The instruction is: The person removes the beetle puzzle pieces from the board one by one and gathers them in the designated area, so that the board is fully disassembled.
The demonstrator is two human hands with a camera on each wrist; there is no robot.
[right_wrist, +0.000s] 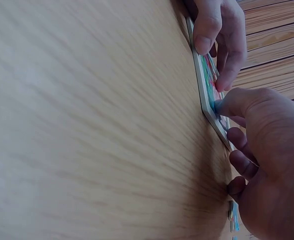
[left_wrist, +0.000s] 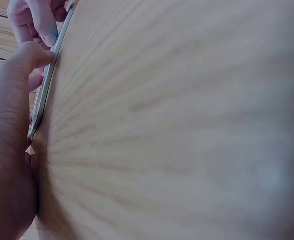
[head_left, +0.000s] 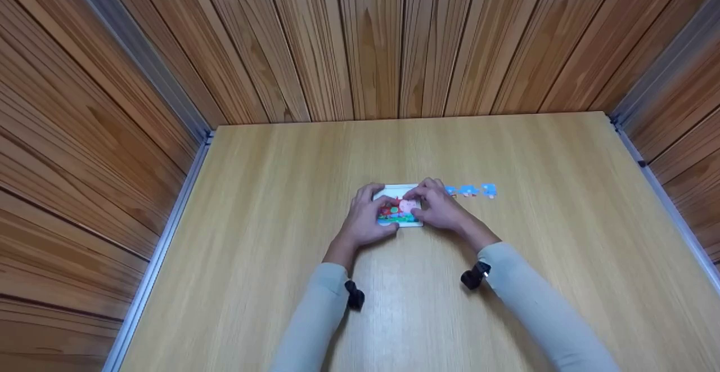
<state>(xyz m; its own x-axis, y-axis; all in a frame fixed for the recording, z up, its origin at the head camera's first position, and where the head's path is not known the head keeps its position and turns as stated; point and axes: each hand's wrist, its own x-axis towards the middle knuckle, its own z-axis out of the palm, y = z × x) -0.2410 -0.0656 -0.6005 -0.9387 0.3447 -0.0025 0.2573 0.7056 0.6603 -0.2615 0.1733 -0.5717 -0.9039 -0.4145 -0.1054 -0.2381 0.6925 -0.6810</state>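
A small white-framed jigsaw puzzle tray [head_left: 400,188] lies flat on the table, with a colourful picture of a pink cartoon figure above green and blue partly filling it. My left hand [head_left: 365,219] grips the tray's left side, thumb at the near edge and fingers along the far left corner; its index finger reaches over the picture. My right hand [head_left: 441,207] is bent over the tray's right side. Its thumb and index finger pinch a jigsaw piece [head_left: 408,206] within the tray. In the right wrist view, the right thumb [right_wrist: 227,103] presses at the picture's blue part.
Loose blue jigsaw pieces [head_left: 468,190] lie in a row just right of the tray, the nearest partly behind the right hand. The wooden table [head_left: 281,192] is bounded by plank walls [head_left: 371,45] at the back and both sides.
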